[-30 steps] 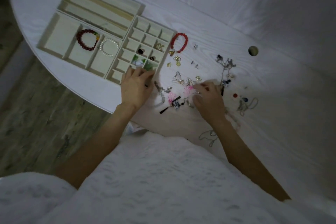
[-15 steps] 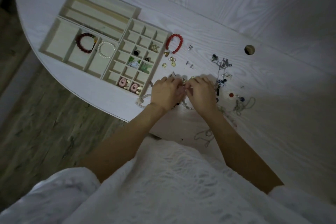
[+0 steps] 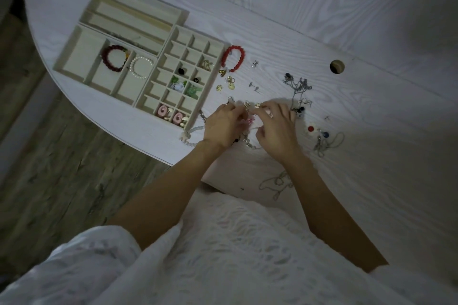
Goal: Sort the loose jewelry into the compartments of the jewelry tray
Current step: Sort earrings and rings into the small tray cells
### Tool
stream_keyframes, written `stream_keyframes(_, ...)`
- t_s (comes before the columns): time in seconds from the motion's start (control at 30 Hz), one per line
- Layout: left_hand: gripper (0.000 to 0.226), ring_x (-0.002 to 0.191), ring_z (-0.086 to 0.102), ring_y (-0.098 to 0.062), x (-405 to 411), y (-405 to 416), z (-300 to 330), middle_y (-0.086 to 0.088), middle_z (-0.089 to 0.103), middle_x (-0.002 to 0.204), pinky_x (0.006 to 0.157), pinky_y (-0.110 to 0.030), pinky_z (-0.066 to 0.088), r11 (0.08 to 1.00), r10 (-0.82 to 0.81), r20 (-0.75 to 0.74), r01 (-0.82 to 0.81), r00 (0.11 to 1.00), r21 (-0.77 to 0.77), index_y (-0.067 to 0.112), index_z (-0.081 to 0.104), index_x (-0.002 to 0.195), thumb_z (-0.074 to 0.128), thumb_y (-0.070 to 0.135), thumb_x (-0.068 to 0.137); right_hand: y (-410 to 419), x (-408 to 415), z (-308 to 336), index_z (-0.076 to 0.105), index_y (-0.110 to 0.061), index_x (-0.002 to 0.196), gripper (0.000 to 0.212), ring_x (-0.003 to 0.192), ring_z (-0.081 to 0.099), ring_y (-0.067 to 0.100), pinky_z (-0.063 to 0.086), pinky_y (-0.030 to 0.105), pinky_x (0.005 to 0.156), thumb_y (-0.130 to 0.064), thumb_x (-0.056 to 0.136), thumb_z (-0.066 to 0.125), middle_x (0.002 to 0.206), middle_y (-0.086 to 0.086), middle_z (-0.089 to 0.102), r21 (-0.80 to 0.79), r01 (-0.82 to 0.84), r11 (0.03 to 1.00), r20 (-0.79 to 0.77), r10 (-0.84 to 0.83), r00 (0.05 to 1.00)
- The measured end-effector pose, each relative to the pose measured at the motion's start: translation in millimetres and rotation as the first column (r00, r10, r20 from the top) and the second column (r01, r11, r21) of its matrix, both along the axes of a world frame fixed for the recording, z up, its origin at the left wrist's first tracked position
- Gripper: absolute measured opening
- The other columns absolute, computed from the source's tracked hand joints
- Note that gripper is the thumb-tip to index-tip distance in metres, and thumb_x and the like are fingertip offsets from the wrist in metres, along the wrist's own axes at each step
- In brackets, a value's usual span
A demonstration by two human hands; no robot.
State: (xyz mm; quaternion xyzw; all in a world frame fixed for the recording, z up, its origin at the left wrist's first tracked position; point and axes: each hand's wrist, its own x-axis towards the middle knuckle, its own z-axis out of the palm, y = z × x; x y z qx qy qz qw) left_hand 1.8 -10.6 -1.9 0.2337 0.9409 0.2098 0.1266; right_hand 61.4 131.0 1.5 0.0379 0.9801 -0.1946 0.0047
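Left hand (image 3: pixel 224 124) and right hand (image 3: pixel 277 129), fingers curled over small metal pieces; what either grip holds cannot be told. Wooden jewelry tray (image 3: pixel 74 59) on wood-grain counter (image 3: pixel 322 20)

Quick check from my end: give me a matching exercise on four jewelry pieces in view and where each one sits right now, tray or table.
Things:
1. dark red bracelet
2. pearl bracelet
3. bright red bracelet
4. pink round pieces

Places:
A. on the table, just right of the jewelry tray
B. in small compartments at the tray's near edge
C. in a large tray compartment, left of the pearl one
D. in a large tray compartment, next to the small-cell grid

Pairs: 1-C, 2-D, 3-A, 4-B
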Motion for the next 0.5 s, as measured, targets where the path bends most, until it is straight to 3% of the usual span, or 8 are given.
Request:
stream_keyframes(0.17,0.01,0.078,0.06,-0.027,8,-10,-2,-0.003,0.065,0.084,0.052,-0.026,0.037,0.997,-0.08,-0.074,0.081,0.994,0.008,0.019,0.07,0.083,0.075,0.026,0.078,1,8,-3,0.07,-0.016,0.096,0.02,0.109,0.039,0.024,0.027,0.035,0.086,-0.018,0.076,0.073,0.114,0.008,0.059,-0.084,0.025,0.996,-0.036,-0.028,0.999)
stream_keyframes(0.37,0.016,0.074,0.064,-0.025,25,-29,19,-0.001,0.069,0.088,0.056,-0.027,0.048,0.981,-0.069,-0.15,0.094,0.986,0.169,0.02,0.073,0.09,0.078,0.014,0.075,0,8,8,0.07,-0.015,0.091,0.012,0.106,0.047,0.023,0.04,0.037,0.087,-0.022,0.082,0.07,0.109,0.002,0.061,-0.326,-0.045,0.944,-0.022,0.039,0.999)
stream_keyframes(0.43,0.011,0.076,0.066,-0.021,29,-40,31,0.0,0.07,0.087,0.059,-0.03,0.052,0.973,-0.01,-0.089,0.03,0.996,0.229,0.018,0.07,0.094,0.071,0.017,0.083,-7,6,22,0.066,-0.013,0.093,0.009,0.103,0.052,0.012,0.044,0.033,0.088,-0.02,0.086,0.066,0.107,-0.003,0.062,-0.508,-0.011,0.861,0.083,0.061,0.995)
stream_keyframes(0.5,0.01,0.071,0.064,-0.013,29,-53,40,0.003,0.07,0.082,0.061,-0.031,0.051,0.96,0.041,0.019,-0.045,0.999,0.276,0.018,0.068,0.097,0.063,0.024,0.09,-21,1,37,0.061,-0.013,0.092,0.005,0.094,0.061,0.007,0.049,0.027,0.085,-0.016,0.089,0.063,0.099,-0.003,0.067,-0.698,0.124,0.705,0.247,0.075,0.966)
